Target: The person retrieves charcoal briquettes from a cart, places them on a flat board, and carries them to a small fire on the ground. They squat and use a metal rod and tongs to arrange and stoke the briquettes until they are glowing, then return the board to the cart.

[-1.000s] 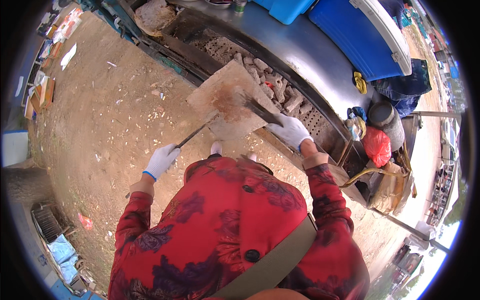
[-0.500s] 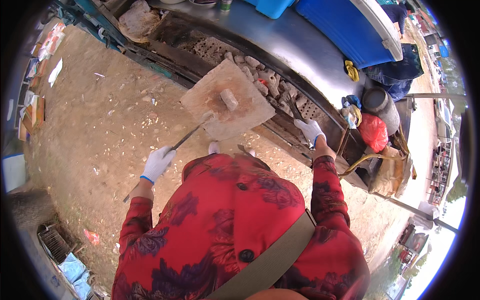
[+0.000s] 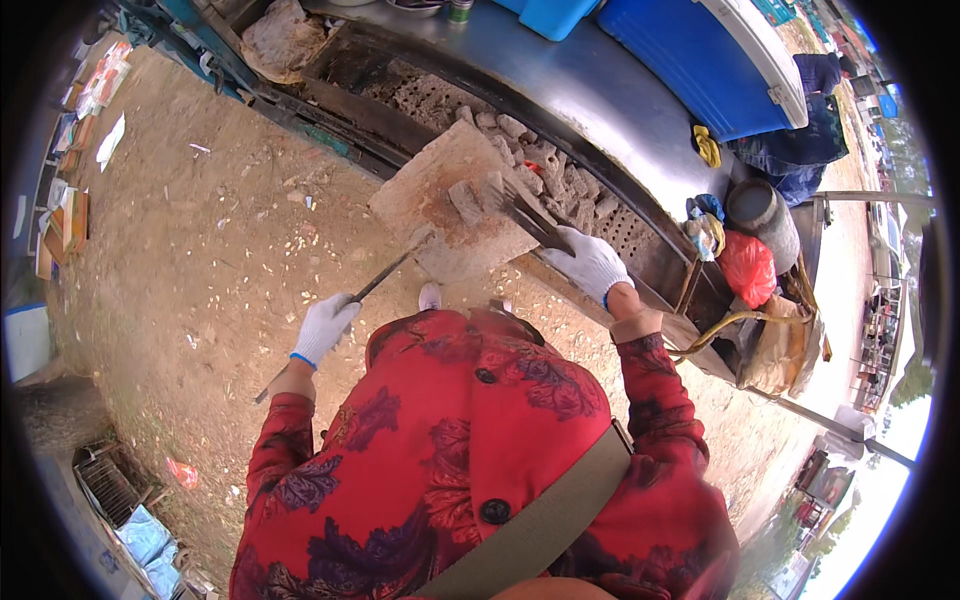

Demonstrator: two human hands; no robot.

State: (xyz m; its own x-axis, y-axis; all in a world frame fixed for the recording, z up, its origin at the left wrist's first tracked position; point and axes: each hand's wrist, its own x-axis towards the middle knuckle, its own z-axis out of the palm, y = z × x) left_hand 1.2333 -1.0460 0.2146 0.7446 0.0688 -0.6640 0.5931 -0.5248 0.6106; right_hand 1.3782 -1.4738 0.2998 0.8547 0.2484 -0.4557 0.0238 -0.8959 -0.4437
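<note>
My left hand (image 3: pixel 325 328), in a white glove with a blue cuff, is closed round the thin metal handle of a flat, square shovel (image 3: pixel 420 178). The rusty, ash-dusted blade is held out level at the near edge of a long metal grill trough (image 3: pixel 370 115). On the blade lies a grey charcoal block (image 3: pixel 464 202). My right hand (image 3: pixel 588 262), gloved alike, grips dark metal tongs (image 3: pixel 535 222) that reach over the blade. Their tips are beside the block, at another greyish lump; whether they clamp it I cannot tell. Ashy charcoal pieces (image 3: pixel 570 185) fill the trough's middle, one glowing red.
Behind the trough runs a steel counter (image 3: pixel 600 85) with a blue cooler box (image 3: pixel 690 70) and a yellow cloth (image 3: pixel 706 146). A red plastic bag (image 3: pixel 748 268) and a grey pot (image 3: pixel 762 208) stand at the trough's right end. Dirt ground (image 3: pixel 200 250) lies left.
My right hand has moved left with the tongs, from over the trough's charcoal to above the shovel blade. The shovel has shifted slightly.
</note>
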